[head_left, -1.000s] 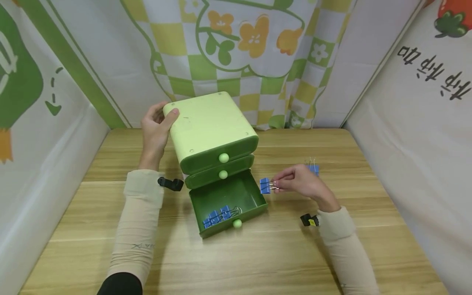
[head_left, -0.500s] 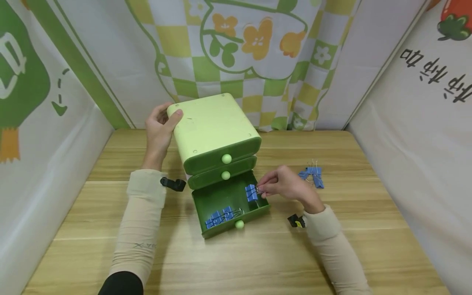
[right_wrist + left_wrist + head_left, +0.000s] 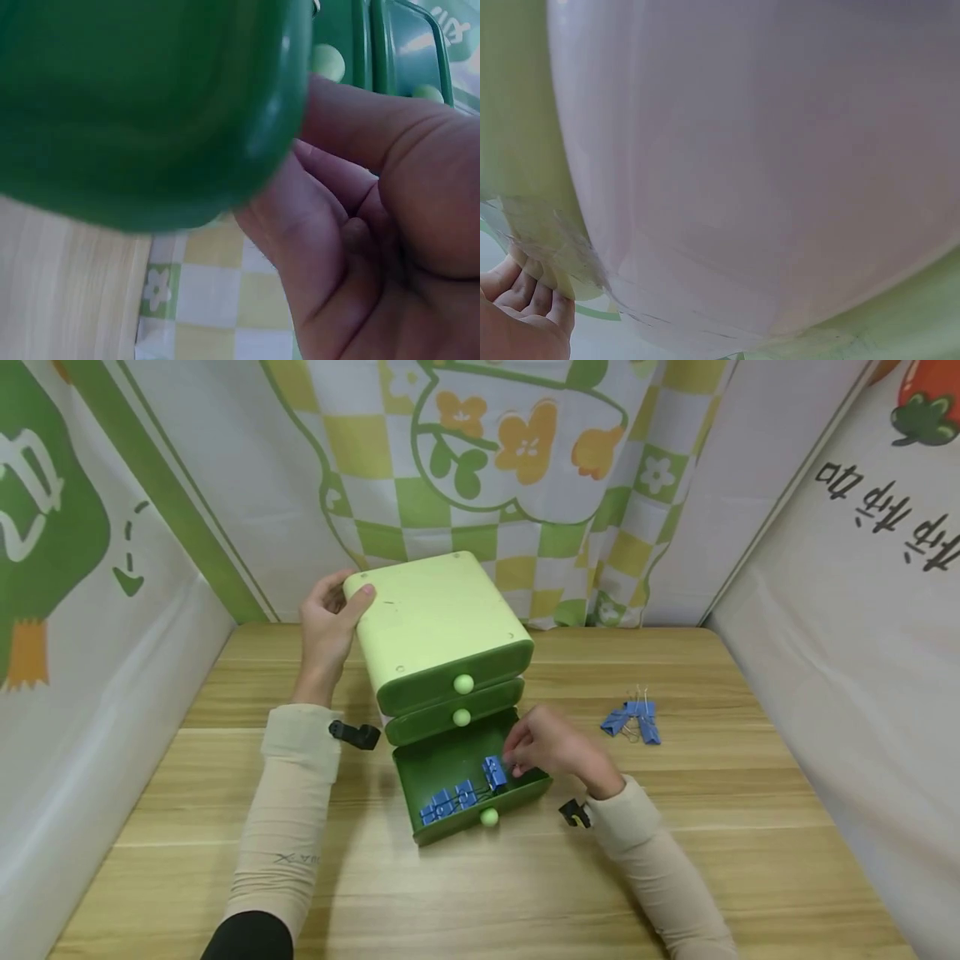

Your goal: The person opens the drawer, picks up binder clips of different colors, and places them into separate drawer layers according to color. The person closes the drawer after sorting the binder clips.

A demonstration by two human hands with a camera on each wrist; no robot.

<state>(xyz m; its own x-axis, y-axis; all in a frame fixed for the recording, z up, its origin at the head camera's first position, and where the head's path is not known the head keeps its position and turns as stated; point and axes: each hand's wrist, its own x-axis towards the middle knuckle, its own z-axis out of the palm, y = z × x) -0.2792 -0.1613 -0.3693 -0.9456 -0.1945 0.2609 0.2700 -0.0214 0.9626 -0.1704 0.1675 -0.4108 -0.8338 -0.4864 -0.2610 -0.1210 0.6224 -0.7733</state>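
Note:
A light-green desktop drawer cabinet [image 3: 442,618] stands on the table, its bottom drawer [image 3: 450,752] pulled out. My left hand [image 3: 326,631] grips the cabinet's back left corner, thumb on top; the left wrist view shows the curled fingers [image 3: 536,292] against its side. Inside the drawer, near the front wall, several blue binder clips [image 3: 444,802] lie in a row. My right hand [image 3: 551,743] reaches over the drawer's right side and pinches another blue binder clip [image 3: 495,772] at its handle end. In the right wrist view the drawer wall hides that clip and the fingertips.
More blue binder clips [image 3: 633,720] lie in a small heap on the wooden table [image 3: 675,860], right of the cabinet. Both upper drawers are pushed in, each with a round knob [image 3: 463,684]. A checked curtain [image 3: 480,543] hangs behind the cabinet.
My right hand has carried the binder clip leftward from beside the drawer to inside it, up to the row of clips. The left hand keeps its grip on the cabinet.

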